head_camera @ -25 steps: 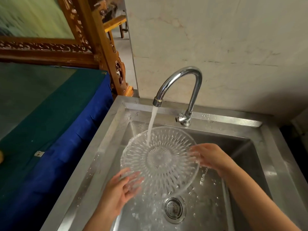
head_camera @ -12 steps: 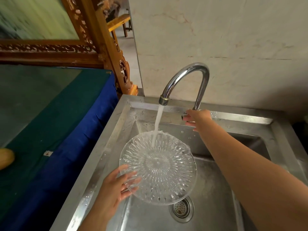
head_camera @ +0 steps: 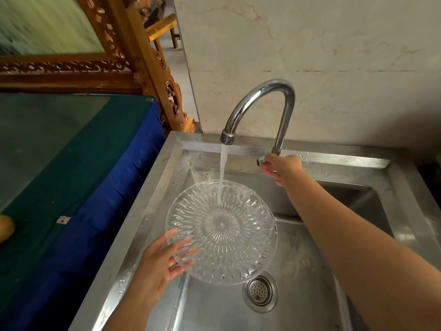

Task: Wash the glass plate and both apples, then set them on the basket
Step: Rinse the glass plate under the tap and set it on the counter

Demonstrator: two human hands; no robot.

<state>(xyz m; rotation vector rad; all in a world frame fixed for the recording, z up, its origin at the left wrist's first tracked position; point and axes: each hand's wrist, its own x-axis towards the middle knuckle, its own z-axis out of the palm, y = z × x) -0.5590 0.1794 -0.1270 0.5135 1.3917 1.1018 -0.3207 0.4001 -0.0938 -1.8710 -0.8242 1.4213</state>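
We've got the glass plate [head_camera: 222, 231] held over the steel sink [head_camera: 391, 177], tilted up a bit toward us, with the stream of water [head_camera: 222, 173] from the chrome faucet [head_camera: 262, 111] landing on its far half. Our left hand [head_camera: 162, 261] has it by the near-left rim, fingers [head_camera: 183, 242] spread out and showing through the glass from underneath, so it's more of a cradle than a pinch; where the thumb sits we can't really tell. Our right hand [head_camera: 281, 167] is stretched out to the far side, fingers curled around the little tap handle [head_camera: 260, 161] at the base of the faucet, just right of the stream. The drain strainer [head_camera: 260, 291] sits in the basin near the plate's near-right edge. Off to the left there's a surface [head_camera: 47, 144] with a green and blue cloth, and something yellowish [head_camera: 6, 228] peeking in at the left edge, too cut off to say what it is.
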